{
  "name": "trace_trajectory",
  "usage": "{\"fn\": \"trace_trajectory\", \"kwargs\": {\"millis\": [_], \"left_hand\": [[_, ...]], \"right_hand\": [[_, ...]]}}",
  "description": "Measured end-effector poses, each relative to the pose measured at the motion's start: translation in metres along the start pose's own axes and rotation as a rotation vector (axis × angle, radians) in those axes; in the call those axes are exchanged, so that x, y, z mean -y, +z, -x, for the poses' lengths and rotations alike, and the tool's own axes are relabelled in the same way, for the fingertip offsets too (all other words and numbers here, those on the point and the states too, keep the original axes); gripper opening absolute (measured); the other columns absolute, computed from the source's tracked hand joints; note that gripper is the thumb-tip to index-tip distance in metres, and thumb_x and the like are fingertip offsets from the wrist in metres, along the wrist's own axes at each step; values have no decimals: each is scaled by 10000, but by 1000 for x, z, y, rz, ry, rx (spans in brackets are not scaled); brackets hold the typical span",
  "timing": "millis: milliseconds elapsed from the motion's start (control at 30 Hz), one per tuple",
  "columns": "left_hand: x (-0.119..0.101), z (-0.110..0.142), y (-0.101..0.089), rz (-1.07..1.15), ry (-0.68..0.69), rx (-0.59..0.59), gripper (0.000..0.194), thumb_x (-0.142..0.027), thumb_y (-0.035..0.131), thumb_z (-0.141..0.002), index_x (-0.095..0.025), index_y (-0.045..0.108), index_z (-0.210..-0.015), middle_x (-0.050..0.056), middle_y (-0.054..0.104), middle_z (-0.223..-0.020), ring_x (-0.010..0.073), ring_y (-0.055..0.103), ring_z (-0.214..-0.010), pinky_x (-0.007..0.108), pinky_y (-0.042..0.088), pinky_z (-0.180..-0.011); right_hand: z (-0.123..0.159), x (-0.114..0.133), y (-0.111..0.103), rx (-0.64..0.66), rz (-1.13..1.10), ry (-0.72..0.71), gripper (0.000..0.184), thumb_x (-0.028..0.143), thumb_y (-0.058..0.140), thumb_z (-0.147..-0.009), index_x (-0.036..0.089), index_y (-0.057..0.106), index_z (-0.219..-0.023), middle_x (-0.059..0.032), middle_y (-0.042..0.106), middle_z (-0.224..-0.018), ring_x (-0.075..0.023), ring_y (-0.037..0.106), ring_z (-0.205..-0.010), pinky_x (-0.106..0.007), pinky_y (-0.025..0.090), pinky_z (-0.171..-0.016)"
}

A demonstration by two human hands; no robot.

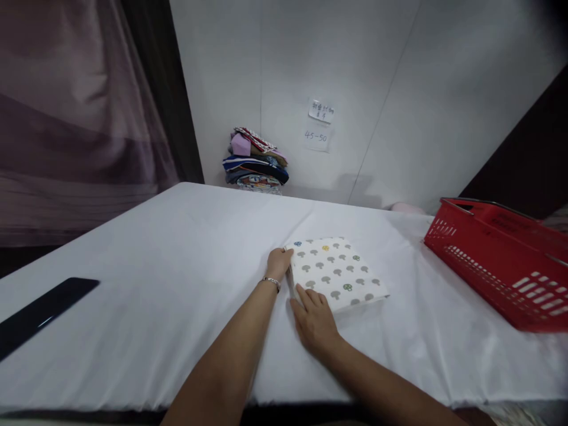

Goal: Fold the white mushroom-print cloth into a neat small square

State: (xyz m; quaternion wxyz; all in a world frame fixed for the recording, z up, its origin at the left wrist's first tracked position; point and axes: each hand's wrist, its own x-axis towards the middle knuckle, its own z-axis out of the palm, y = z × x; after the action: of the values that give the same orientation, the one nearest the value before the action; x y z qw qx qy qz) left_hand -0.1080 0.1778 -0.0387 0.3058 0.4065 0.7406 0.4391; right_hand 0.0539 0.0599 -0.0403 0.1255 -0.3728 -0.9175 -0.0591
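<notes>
A folded white cloth (335, 272), printed with grey mushrooms and a few blue, yellow and green ones, lies flat on the white-covered table (177, 284). At its far left corner, my left hand (278, 264) has its fingers closed on the edge; a bracelet circles that wrist. My right hand (316, 321) grips the near left part of the same cloth, fingertips on top and thumb by the side edge. Part of the fingers of both hands is hidden, so how deep they reach into the folds cannot be seen.
A red plastic basket (492, 260) stands on the table at the right. Along the left edge lies a dark flat object (44, 310). Behind the far edge rises a stack of folded fabrics (256, 158) against the wall, beside paper notes (318, 125). A curtain (75, 118) hangs left.
</notes>
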Motion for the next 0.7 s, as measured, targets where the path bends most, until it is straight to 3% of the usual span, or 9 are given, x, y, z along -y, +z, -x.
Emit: {"fn": "trace_trajectory", "kwargs": {"millis": [300, 500, 700], "left_hand": [[7, -2, 4, -48, 94, -35, 314, -396, 491, -769, -137, 622, -650, 19, 618, -602, 140, 546, -586, 231, 378, -540], [-3, 1, -4, -251, 163, -36, 301, -364, 465, -797, -164, 604, -620, 77, 655, -684, 193, 579, -665, 285, 397, -633], [-9, 3, -5, -408, 161, -56, 313, -387, 439, -825, -139, 629, -828, 153, 669, -898, 272, 602, -890, 343, 422, -767]], "right_hand": [[0, -1, 4, -22, -17, -35, 265, 140, 478, -812, 176, 576, -1056, -148, 441, -1360, -268, 464, -1029, -394, 320, -816], [0, -2, 2, -18, -25, -51, 249, 163, 480, -816, 166, 578, -1045, -156, 425, -1366, -274, 457, -1035, -398, 319, -816], [0, -3, -3, -25, -9, -67, 231, 193, 460, -836, 154, 577, -1032, -169, 411, -1363, -276, 439, -1041, -403, 317, -826]]}}
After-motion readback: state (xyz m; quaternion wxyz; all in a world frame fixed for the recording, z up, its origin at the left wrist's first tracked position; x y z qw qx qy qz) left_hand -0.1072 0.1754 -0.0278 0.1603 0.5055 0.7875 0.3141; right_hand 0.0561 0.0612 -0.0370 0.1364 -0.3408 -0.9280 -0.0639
